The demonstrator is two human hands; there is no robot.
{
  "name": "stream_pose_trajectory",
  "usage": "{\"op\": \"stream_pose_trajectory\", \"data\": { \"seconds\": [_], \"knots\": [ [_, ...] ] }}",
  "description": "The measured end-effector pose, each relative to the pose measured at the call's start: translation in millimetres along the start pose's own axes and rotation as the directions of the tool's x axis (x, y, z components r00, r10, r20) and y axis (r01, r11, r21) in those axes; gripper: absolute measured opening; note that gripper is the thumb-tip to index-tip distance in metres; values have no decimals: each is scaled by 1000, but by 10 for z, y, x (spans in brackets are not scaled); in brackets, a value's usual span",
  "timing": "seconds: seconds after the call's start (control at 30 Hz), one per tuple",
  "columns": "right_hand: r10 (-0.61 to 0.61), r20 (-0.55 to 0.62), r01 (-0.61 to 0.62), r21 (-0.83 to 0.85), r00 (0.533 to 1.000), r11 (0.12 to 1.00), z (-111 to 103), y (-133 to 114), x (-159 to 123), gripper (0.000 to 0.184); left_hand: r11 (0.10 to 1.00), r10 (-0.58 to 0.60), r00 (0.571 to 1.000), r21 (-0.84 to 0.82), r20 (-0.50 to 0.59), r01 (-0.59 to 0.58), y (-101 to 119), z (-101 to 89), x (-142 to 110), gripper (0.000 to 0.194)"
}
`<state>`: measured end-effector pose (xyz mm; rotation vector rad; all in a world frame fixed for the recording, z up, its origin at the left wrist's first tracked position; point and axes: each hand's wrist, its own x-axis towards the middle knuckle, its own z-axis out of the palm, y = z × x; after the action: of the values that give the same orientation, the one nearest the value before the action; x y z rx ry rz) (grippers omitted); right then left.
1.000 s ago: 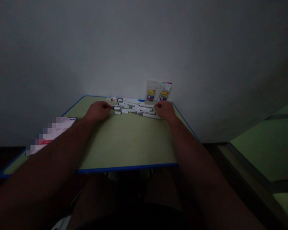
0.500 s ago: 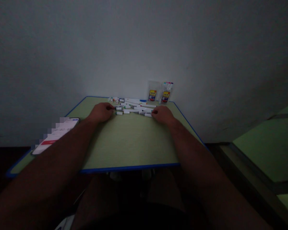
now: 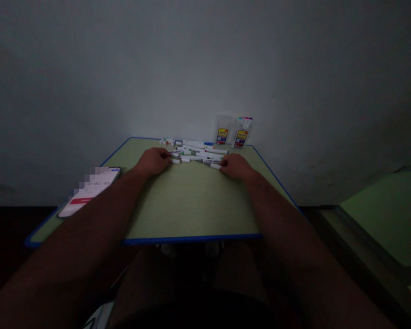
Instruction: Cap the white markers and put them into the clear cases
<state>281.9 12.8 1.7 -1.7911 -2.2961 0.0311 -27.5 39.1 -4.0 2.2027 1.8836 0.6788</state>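
Note:
Loose white-barrelled markers (image 3: 198, 157), several of them, lie in a spread pile toward the back of the table. At the pile's left end is my left hand (image 3: 154, 161), its fingers pinched at the end of a marker (image 3: 174, 152); the fingertips are dim and partly hidden. My right hand (image 3: 236, 165), on the right side, has its thumb and fingers closed on the near end of a marker (image 3: 215, 166), which slants slightly down toward the hand. Short white caps (image 3: 174, 161) lie close to my left fingers.
Two clear plastic pouches (image 3: 222, 136) with yellow labels stand against the wall, the right one (image 3: 240, 138) holding several markers. Small white pieces (image 3: 166, 141) sit at the back left. A phone (image 3: 91, 192) lies left of my left forearm on the blue-edged table (image 3: 192, 205).
The whole view has shifted a little, moving everything rightward. The marker at my right hand has tilted, its near end now lower. My left hand stays at the pile's left end.

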Motion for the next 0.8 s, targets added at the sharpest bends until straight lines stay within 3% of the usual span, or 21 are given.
{"op": "stream_pose_trajectory", "data": {
  "seconds": [0.2, 0.43, 0.63, 0.8],
  "knots": [
    [-13, -21, 14, 17, 1000, 1000, -22, -37, -7, 14, 999, 41, 998, 27, 38, -42, 38, 43, -11, 37],
    [59, -89, -34, 257, 994, 966, -64, -107, 18, 16, 996, 43, 998, 72, 48, -46, 65, 75, -35, 40],
    [184, -58, -126, 528, 981, 840, -45, -103, 30, 19, 993, 65, 997, 94, 51, -69, 33, 104, -13, 38],
    [243, 71, -221, 703, 967, 675, -47, -140, 16, 24, 996, 66, 997, 62, 43, -68, 21, 113, -6, 30]
  ]
}}
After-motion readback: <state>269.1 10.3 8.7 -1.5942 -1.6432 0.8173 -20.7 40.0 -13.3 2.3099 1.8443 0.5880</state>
